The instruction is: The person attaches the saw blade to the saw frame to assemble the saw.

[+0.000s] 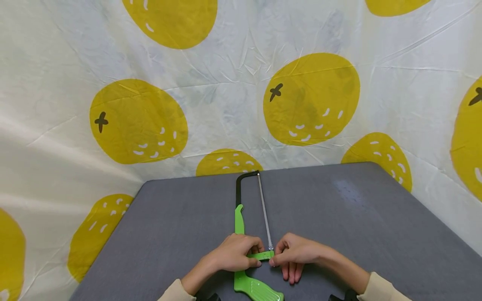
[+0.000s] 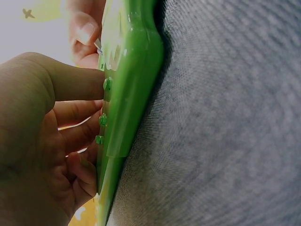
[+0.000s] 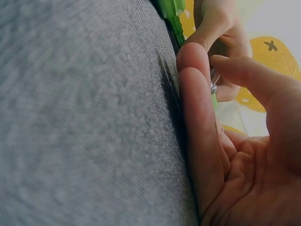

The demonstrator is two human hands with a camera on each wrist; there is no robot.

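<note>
A hacksaw (image 1: 239,219) with a green handle and a black bent front bar lies on the grey table. Its thin silver blade (image 1: 264,205) runs from the far black tip to a short green arm near the hands. With thumb and fingers my left hand (image 1: 237,253) pinches that green arm; the left wrist view shows its thumb against the green body (image 2: 134,94). At the arm's outer end, beside the blade's near end, my right hand (image 1: 295,253) pinches with thumb and index finger, its other fingers stretched downward. In the right wrist view a small silver fitting (image 3: 214,88) shows by the thumb tip, partly hidden.
The grey table (image 1: 188,217) extends around the saw, with a pale patch on its right half. Behind and at both sides hangs a white cloth (image 1: 222,113) with large yellow fruit prints, meeting the table's far edge.
</note>
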